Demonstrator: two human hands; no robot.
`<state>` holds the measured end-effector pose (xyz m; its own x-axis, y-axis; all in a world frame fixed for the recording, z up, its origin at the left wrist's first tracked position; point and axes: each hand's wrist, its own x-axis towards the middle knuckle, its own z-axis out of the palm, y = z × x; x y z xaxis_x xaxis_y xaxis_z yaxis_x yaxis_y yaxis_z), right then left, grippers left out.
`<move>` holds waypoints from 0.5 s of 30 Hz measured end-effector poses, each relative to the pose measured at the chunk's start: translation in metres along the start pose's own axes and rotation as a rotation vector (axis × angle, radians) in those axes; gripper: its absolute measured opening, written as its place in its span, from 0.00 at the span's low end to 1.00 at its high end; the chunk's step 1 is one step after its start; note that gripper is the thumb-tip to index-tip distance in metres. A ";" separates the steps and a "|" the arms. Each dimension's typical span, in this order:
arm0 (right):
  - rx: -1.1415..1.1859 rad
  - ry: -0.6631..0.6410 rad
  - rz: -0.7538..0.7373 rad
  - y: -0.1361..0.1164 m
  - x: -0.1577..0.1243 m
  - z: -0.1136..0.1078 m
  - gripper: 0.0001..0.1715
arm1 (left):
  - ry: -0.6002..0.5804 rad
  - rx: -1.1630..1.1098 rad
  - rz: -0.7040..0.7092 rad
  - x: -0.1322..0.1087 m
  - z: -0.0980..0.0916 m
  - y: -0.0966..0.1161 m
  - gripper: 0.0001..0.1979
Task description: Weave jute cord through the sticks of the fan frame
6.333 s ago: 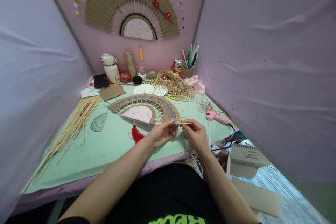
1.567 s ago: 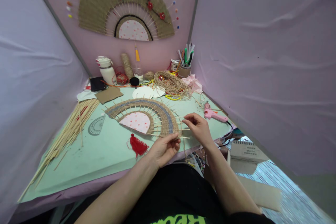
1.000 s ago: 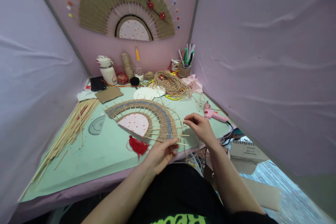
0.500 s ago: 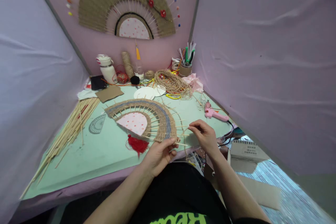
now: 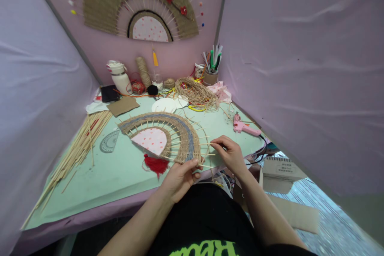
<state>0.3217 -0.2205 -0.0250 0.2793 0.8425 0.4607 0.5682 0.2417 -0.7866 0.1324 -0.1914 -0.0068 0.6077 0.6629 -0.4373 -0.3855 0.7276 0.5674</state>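
Observation:
A half-round fan [image 5: 188, 136] woven of tan twine with a blue-grey band over thin sticks lies on the table, around a pink-dotted white half disc [image 5: 151, 140]. My left hand [image 5: 183, 178] grips its near right corner, thumb on top and fingers partly hidden underneath. Beyond the weave on the right, my right hand [image 5: 229, 152] pinches a strand of twine [image 5: 207, 136] at a stick's tip; the fingertips hide the exact hold. A red tassel [image 5: 156, 165] lies by the fan's straight edge.
Loose sticks [image 5: 78, 144] and a protractor [image 5: 109, 142] lie left. Toward the back are a bottle [image 5: 120, 78], a twine coil [image 5: 196, 94] and white discs [image 5: 163, 105]. At right rests a pink glue gun [image 5: 246, 128] with a cord. A finished fan [image 5: 102, 8] hangs on the wall.
My right hand has moved slightly left, closer to the fan's stick tips, still pinching. My left hand keeps its grip on the fan. The view has shifted a little.

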 end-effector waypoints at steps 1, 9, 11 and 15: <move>-0.004 0.004 0.011 -0.001 0.000 0.002 0.07 | -0.003 0.001 0.002 0.000 0.000 0.000 0.08; 0.061 -0.118 0.175 -0.003 -0.001 0.024 0.07 | -0.023 0.038 0.016 0.000 -0.002 -0.003 0.10; 0.185 -0.157 0.275 -0.002 -0.001 0.028 0.07 | -0.030 0.040 0.016 0.000 -0.003 -0.004 0.09; 0.515 -0.175 0.499 -0.002 -0.001 0.033 0.10 | -0.033 0.036 0.017 0.001 -0.004 -0.005 0.08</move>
<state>0.2946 -0.2056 -0.0371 0.2577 0.9654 -0.0405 -0.0412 -0.0309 -0.9987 0.1321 -0.1937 -0.0125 0.6237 0.6688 -0.4045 -0.3713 0.7089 0.5997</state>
